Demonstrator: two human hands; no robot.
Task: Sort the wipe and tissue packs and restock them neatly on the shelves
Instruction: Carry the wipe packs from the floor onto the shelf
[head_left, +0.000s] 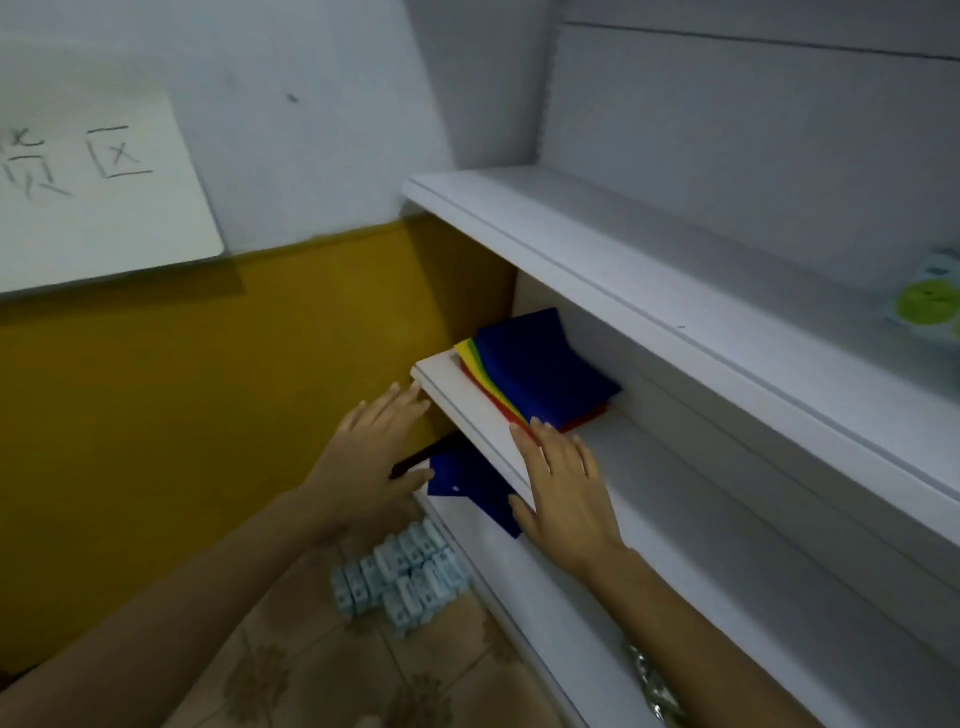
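Shelf preparation, it seems: left hand (374, 447) and right hand (561, 483) lie flat, holding nothing, at the white middle shelf (457, 389). The next move likely calls for gripping the pale-blue wrapped packs (400, 571) below.

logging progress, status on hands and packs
Left hand open beside middle shelf, right hand open, flat on it. Light blue packs on floor, not shelved. Coloured sheets occupy shelf corner.

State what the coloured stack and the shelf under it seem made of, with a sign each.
Coloured stack: probably felt or matte craft sheet; thin, flat layers without shine. Shelf: likely painted or laminated board; smooth white surface, straight edge.
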